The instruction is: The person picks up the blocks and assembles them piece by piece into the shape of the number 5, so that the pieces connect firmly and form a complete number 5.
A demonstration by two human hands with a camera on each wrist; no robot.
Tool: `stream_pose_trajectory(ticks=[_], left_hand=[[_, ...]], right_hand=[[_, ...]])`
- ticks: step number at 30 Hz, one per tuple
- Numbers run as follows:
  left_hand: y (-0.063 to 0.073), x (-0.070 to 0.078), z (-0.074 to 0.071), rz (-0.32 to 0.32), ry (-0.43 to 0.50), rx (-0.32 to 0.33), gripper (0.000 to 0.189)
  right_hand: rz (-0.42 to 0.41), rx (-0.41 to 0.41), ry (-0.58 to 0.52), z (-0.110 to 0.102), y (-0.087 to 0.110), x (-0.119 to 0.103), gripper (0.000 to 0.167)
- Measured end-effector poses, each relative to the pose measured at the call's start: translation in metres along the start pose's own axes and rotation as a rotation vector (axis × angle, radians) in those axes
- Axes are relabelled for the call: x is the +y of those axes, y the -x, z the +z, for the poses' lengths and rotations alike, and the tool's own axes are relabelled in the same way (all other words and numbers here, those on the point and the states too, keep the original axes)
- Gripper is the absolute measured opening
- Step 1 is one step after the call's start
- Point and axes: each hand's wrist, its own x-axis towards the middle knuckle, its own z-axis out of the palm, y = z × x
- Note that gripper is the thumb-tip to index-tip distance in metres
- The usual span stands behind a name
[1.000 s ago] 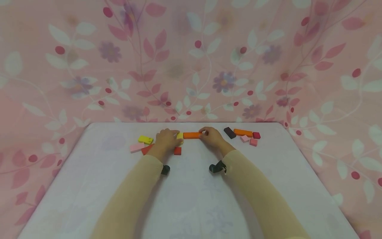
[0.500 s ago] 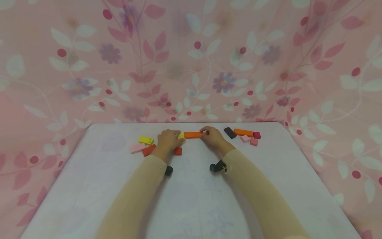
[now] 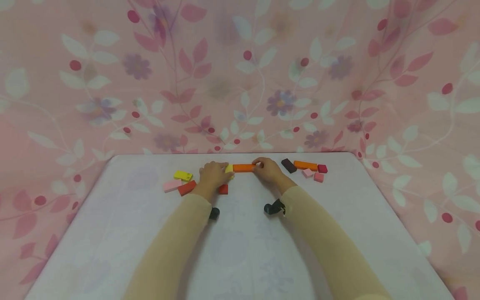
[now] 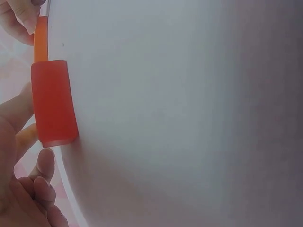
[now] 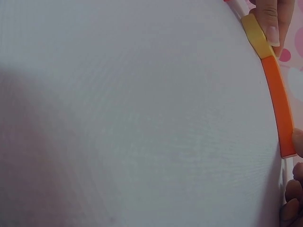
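Near the far edge of the table, my left hand (image 3: 212, 178) pinches a yellow block (image 3: 230, 168), partly hidden behind the fingers. Butted end to end with it is a long orange block (image 5: 278, 104), as the right wrist view shows. Thumb and finger of my right hand (image 3: 268, 171) pinch the right end of that orange block. A red block (image 4: 53, 101) lies on the near side of my left hand, filling the foreground of the left wrist view.
Left of my left hand lie another yellow block (image 3: 183, 175), a pink block (image 3: 172, 186) and a second red block (image 3: 187, 188). To the right sit a dark brown block (image 3: 288, 166), another orange block (image 3: 305, 166), a crimson cube (image 3: 322, 168) and two pink cubes (image 3: 318, 177). A floral curtain (image 3: 240, 83) hangs behind.
My left hand has shifted slightly right with the yellow block. The orange block and my right hand have slid slightly right too. The other blocks stay put.
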Motion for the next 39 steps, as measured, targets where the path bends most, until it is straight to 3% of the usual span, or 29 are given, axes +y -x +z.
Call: stream_pose_trajectory(ticks=[10,17,25,39], left_hand=[[-0.004,-0.002,0.003,-0.006,-0.004,-0.012,0.062],[-0.001,-0.002,-0.005,0.019,0.054,0.016,0.053],[0.002,-0.010,-0.008,-0.028,0.099,-0.080,0.054],[0.004,-0.009,-0.007,-0.045,0.104,-0.058,0.054]], right_hand=[[0.006,0.001,-0.035,-0.001,0.004,-0.002,0.031],[0.013,0.013,-0.059,-0.002,0.001,0.001,0.033],[0.024,0.018,-0.058,-0.003,0.006,0.000,0.030],[0.027,0.036,-0.078,-0.002,0.008,0.000,0.028]])
